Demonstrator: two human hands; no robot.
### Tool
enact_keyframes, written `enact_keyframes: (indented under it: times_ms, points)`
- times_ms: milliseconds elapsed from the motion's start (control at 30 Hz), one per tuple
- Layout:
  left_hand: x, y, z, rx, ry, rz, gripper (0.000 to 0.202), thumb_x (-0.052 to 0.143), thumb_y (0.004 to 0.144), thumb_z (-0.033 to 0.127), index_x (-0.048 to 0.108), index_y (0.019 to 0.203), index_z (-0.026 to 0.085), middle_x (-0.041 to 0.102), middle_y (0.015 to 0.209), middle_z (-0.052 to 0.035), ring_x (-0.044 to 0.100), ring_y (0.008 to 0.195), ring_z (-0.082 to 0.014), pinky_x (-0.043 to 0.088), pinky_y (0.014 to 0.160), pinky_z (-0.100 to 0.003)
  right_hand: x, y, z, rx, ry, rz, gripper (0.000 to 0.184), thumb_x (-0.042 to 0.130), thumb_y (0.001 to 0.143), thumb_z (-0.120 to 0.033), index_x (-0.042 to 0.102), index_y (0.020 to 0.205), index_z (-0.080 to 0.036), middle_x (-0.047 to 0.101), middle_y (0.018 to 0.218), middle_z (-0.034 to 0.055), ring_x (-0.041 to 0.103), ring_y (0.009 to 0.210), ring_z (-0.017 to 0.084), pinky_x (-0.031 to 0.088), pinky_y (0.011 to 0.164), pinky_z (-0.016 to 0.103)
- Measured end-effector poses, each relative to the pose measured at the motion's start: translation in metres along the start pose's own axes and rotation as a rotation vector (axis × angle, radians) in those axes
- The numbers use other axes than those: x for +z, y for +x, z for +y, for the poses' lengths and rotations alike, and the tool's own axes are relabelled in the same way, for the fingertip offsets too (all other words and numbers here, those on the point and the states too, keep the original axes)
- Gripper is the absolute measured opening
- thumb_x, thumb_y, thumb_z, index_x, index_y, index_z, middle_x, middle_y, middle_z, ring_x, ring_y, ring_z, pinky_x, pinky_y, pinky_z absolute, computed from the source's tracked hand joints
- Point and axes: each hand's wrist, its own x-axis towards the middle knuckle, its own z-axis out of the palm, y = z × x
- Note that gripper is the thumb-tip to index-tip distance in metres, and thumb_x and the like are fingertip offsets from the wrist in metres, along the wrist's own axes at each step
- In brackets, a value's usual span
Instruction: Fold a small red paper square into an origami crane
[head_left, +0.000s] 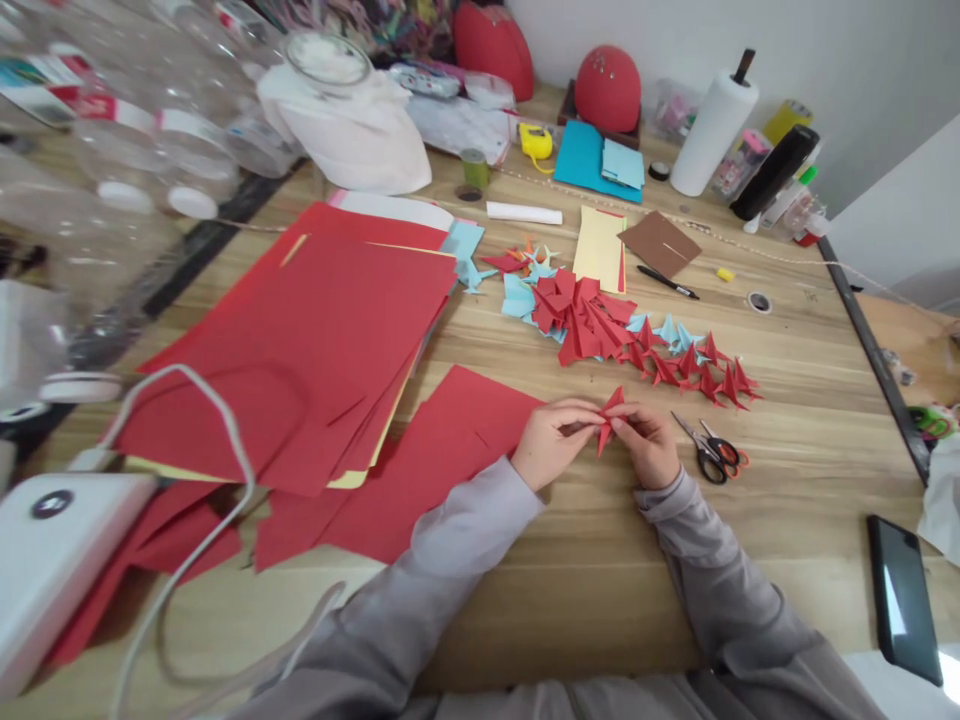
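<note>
While left hand (556,440) and right hand (648,442) pinch red folded paper (612,410) between 'em, long axis runs roughly toward near edge of table (802,490).

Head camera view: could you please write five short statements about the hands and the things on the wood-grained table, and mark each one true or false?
1. Both the left hand and the right hand hold the small folded red paper piece. True.
2. The black-and-orange-handled scissors lie left of both hands. False: the scissors lie to the right of the right hand.
3. The yellow tape measure rests on the brown paper sheet. False: the tape measure lies apart from that sheet.
4. The black rectangular phone lies near the picture's right edge. True.
5. The slim black pen is in the left hand. False: the pen lies beyond the hands.
</note>
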Motion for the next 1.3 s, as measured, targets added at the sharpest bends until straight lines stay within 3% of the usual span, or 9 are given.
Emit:
enact_keyframes:
  times_ms: [133,400,633,733,933,1100,1300]
  points:
    - [-0.0028,-0.0014,0.0021,0.042,0.056,-0.011,0.015,0.063,0.074,0.010,0.075,0.078,0.020,0.074,0.087,-0.0072,0.070,0.076,-0.0157,0.058,0.066,-0.026,0.0011,-0.0015,-0.0031,-0.019,-0.052,0.003,0.017,0.072,0.073,-0.038,0.072,0.080,-0.023,0.071,0.074,0.0021,0.062,0.063,0.014,0.052,0.061,0.028]
    - [-0.0082,-0.0041,0.0036,0.189,0.166,-0.020,0.012,0.064,0.079,0.014,0.075,0.081,0.020,0.074,0.089,-0.0067,0.070,0.077,-0.0143,0.059,0.071,-0.025,0.0019,-0.0059,-0.0072,-0.011,-0.103,-0.013,0.015,0.073,0.073,-0.035,0.073,0.081,-0.023,0.071,0.074,0.0022,0.064,0.067,0.014,0.053,0.064,0.027]
    - [-0.0078,-0.0025,0.0010,0.215,0.180,-0.055,0.013,0.062,0.080,0.017,0.074,0.082,0.020,0.074,0.089,-0.0067,0.070,0.079,-0.0148,0.058,0.073,-0.026,0.0013,-0.0039,-0.0063,-0.032,-0.077,-0.012,0.017,0.074,0.072,-0.038,0.072,0.079,-0.023,0.071,0.072,0.0017,0.063,0.062,0.014,0.054,0.062,0.029]
    - [-0.0055,-0.0014,0.0024,0.166,0.139,-0.021,0.010,0.064,0.079,0.018,0.073,0.077,0.019,0.074,0.086,-0.0071,0.069,0.076,-0.0149,0.058,0.069,-0.026,0.0014,-0.0027,-0.0053,-0.028,-0.048,-0.022,0.019,0.075,0.071,-0.038,0.072,0.079,-0.022,0.071,0.070,0.0015,0.063,0.059,0.014,0.055,0.061,0.030]
    - [-0.0026,0.0005,0.0023,-0.090,0.007,0.077,0.011,0.071,0.072,0.026,0.066,0.071,0.016,0.068,0.063,-0.0014,0.063,0.056,-0.0115,0.052,0.053,-0.021,0.0039,-0.0027,-0.0070,-0.012,-0.019,-0.034,0.020,0.077,0.068,-0.038,0.071,0.079,-0.022,0.072,0.072,0.0017,0.064,0.057,0.013,0.055,0.060,0.030]
    - [-0.0020,0.0025,0.0023,-0.185,-0.178,0.084,0.025,0.076,0.067,0.029,0.058,0.077,0.016,0.067,0.067,0.0003,0.065,0.062,-0.0107,0.052,0.057,-0.020,0.0066,-0.0016,-0.0082,-0.023,-0.030,-0.031,0.020,0.075,0.070,-0.039,0.071,0.078,-0.021,0.072,0.070,0.0017,0.065,0.058,0.014,0.055,0.062,0.030]
    - [-0.0021,0.0034,0.0005,-0.238,-0.244,0.055,0.028,0.077,0.064,0.029,0.057,0.078,0.016,0.065,0.062,0.0010,0.064,0.057,-0.0121,0.052,0.055,-0.023,0.0074,-0.0005,-0.0050,-0.035,-0.053,-0.027,0.019,0.076,0.070,-0.038,0.071,0.079,-0.021,0.071,0.070,0.0014,0.065,0.058,0.013,0.055,0.062,0.030]
